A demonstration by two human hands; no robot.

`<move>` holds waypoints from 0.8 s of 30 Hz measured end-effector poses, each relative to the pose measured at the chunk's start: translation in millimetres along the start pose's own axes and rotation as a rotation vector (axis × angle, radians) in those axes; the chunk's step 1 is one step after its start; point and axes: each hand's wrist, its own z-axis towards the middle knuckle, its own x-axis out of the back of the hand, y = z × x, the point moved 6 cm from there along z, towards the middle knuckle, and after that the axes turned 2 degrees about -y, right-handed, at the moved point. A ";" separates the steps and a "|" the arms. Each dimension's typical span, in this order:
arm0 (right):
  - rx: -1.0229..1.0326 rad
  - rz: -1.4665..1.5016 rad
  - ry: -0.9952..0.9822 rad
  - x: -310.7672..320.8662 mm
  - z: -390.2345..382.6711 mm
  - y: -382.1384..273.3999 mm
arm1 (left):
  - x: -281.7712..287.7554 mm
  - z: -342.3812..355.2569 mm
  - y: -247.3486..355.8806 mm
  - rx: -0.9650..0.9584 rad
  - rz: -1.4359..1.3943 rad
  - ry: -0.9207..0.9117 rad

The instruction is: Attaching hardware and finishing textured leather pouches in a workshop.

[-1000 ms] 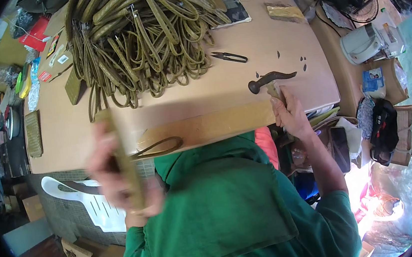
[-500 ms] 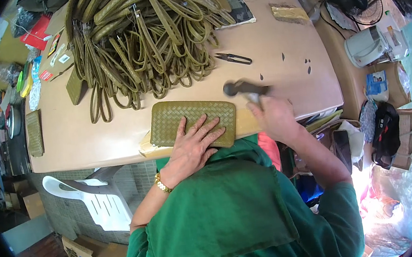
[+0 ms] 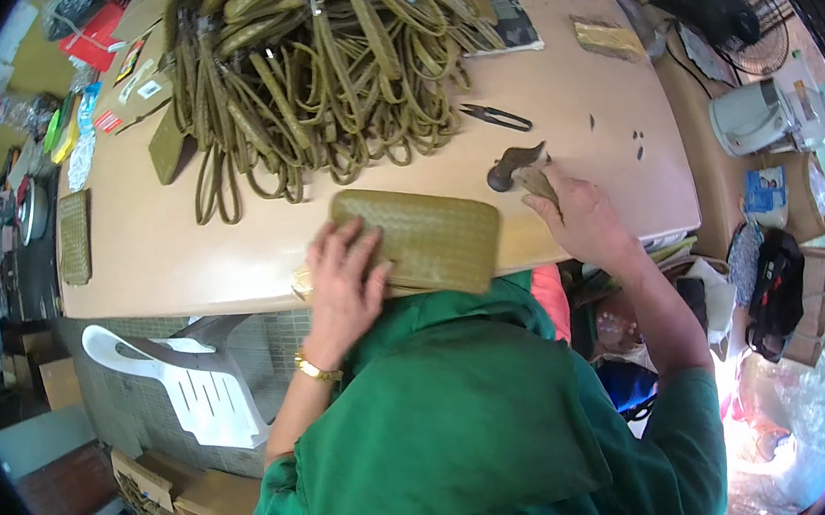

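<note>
An olive woven zip wallet or pouch (image 3: 431, 240) lies near the table's front edge. My left hand (image 3: 345, 283) rests at its left end, fingers apart and slightly bent. Just to the right, my right hand (image 3: 585, 219) grips a dark-headed hammer (image 3: 504, 172) by its pale, wrapped handle, the head low over the table. Behind the hammer lie black thread snips (image 3: 496, 117). A yellowish strip (image 3: 522, 251) along the front edge is partly under the pouch.
A large heap of olive straps (image 3: 314, 87) covers the back of the table (image 3: 153, 280). Another woven piece (image 3: 76, 238) lies at far left. A white plastic chair (image 3: 206, 400) stands below. A fan (image 3: 750, 21) and white appliance (image 3: 750, 116) are at right.
The pouch was raised in my left hand, then set flat on the table; my left fingers have since moved toward its left end. The hammer moved left, toward the pouch.
</note>
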 end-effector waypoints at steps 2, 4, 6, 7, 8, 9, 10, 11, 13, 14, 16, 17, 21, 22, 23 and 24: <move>0.072 0.008 0.008 -3.0 10.5 -19.4 | -12.8 -2.8 20.3 -0.087 -0.074 -0.033; 0.142 0.014 0.015 -5.3 20.9 -41.0 | -27.2 -3.5 27.7 -0.155 -0.141 -0.093; 0.222 -0.110 -0.144 -16.1 31.6 -60.6 | -32.1 -3.8 24.3 -0.165 -0.148 -0.094; 0.235 -0.110 -0.149 -14.6 35.4 -73.3 | -32.0 -5.3 22.8 -0.177 -0.139 -0.091; 0.228 -0.060 -0.137 -10.2 38.8 -86.6 | -31.4 -6.6 21.7 -0.190 -0.130 -0.089; 0.213 -0.010 -0.126 -8.1 40.1 -95.0 | -30.5 -6.4 22.0 -0.183 -0.131 -0.085; 0.217 -0.012 -0.131 -13.8 44.4 -99.0 | -29.3 -5.5 23.1 -0.186 -0.134 -0.090; 0.156 -0.012 -0.191 -26.8 51.4 -95.6 | -27.9 -5.3 24.6 -0.189 -0.139 -0.095; 0.083 -0.011 -0.246 -50.6 58.9 -78.6 | -21.7 -2.0 27.9 -0.192 -0.147 -0.119; 0.127 -0.012 -0.189 -58.3 60.8 -66.6 | -21.1 0.3 28.6 -0.197 -0.152 -0.140; 0.176 -0.014 -0.136 -50.6 60.7 -52.4 | -20.0 -0.9 21.5 -0.199 -0.142 -0.125; 0.182 0.003 -0.056 -33.0 58.5 -47.6 | -19.0 -3.2 16.1 -0.198 -0.131 -0.110; -0.133 0.104 0.271 26.6 51.9 13.8 | -12.3 -10.8 -8.4 -0.038 -0.110 0.070; -0.064 0.090 0.532 32.9 52.6 47.1 | -9.9 -5.5 -3.3 -0.024 -0.025 0.086; -0.154 0.088 0.519 31.8 58.3 78.5 | -6.2 -0.5 1.5 -0.006 0.064 0.105; -0.245 0.086 0.505 30.6 61.8 101.9 | -3.7 6.1 11.4 -0.058 0.122 0.121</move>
